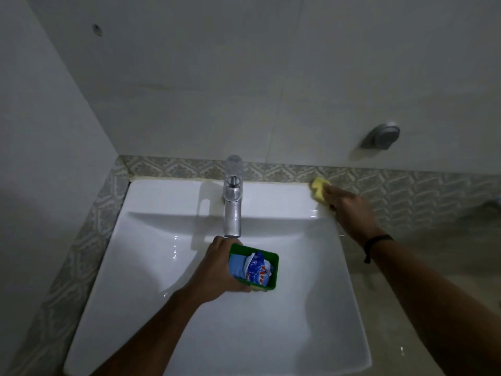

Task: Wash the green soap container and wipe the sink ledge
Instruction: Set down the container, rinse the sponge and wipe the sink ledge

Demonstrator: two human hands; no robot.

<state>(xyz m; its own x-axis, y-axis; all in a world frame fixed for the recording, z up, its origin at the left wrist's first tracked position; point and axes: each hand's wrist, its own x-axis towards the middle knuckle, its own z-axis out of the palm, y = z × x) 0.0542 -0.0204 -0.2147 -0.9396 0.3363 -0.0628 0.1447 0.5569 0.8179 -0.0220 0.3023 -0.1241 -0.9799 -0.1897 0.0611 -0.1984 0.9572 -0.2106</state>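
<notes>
Left hand (217,270) around green soap container (267,278).

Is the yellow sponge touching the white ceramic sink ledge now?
Touching. In the head view, the right hand presses the yellow sponge flat on the back right corner of the white ceramic sink ledge, with no gap visible beneath it.

Faucet (232,207) blocks mid-ledge; basin (271,335) seemingly open.

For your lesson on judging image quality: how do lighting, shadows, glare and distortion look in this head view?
Head view: dim and grey overall; the tap throws a soft shadow on the sink ledge; small glints on the wet basin; wide-angle bending curves the wall edges; the right hand with the sponge is slightly soft; the left hand and green container are clearer.
</notes>
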